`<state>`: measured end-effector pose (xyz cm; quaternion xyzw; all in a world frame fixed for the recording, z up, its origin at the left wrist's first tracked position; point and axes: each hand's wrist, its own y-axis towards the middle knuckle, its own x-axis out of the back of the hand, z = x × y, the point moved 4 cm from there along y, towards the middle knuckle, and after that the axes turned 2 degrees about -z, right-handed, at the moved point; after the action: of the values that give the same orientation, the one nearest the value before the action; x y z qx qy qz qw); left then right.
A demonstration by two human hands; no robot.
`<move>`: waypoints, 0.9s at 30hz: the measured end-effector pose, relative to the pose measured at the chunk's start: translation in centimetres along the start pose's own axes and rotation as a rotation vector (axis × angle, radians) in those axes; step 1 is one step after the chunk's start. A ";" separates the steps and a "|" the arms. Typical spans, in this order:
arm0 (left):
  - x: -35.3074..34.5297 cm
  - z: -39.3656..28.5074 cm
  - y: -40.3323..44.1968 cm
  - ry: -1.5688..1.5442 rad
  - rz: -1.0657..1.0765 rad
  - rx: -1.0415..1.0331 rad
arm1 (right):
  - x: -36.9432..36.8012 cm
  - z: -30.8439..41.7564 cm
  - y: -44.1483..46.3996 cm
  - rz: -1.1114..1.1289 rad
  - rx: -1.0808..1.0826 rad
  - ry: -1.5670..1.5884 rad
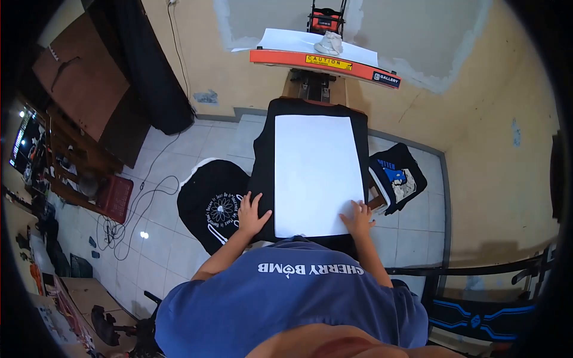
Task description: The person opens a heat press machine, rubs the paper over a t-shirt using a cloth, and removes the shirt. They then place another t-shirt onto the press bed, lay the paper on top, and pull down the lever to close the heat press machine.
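A white sheet point(318, 173) lies flat on a black shirt point(262, 161), which is spread over the platen of a heat press. My left hand point(253, 215) rests on the black cloth just beside the sheet's lower left edge, fingers spread and holding nothing. At the lower right corner, my right hand point(358, 219) touches the sheet's edge and the cloth, its fingers apart. Beyond the shirt, the orange press head point(286, 58) with a caution label is swung away from the platen. White paper and a crumpled whitish cloth point(329, 43) lie on top of it.
A black printed shirt point(206, 200) hangs or lies at the left, and folded dark printed shirts point(400, 179) sit on a stool at the right. Cables point(128, 221) run over the tiled floor near a red crate point(115, 198). A black chair point(477, 319) stands at the lower right.
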<state>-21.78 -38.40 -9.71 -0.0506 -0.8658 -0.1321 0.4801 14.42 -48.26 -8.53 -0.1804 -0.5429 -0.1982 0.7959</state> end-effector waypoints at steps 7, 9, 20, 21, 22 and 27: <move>0.2 -0.3 0.1 0.001 0.012 -0.036 | -1.4 2.4 -2.9 -0.018 0.250 0.069; 0.2 -0.1 0.1 -0.027 0.024 -0.031 | -1.5 1.7 -3.1 -0.018 0.226 0.095; -0.2 -0.7 -1.7 0.135 0.150 0.020 | -1.4 0.0 -4.2 -0.112 0.251 0.047; -0.3 -0.7 -1.7 0.139 0.148 0.009 | -1.5 -0.1 -4.3 -0.099 0.232 0.042; -0.4 -0.8 -1.7 0.172 0.150 -0.003 | -1.8 -0.4 -4.2 -0.106 0.225 0.047; -0.5 -1.2 -0.1 0.101 0.063 -0.063 | -1.4 0.0 -3.2 -0.169 0.292 0.053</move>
<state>-20.55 -38.81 -9.52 -0.0862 -0.8338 -0.1466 0.5253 12.31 -50.82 -9.63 -0.0111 -0.5580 -0.1880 0.8082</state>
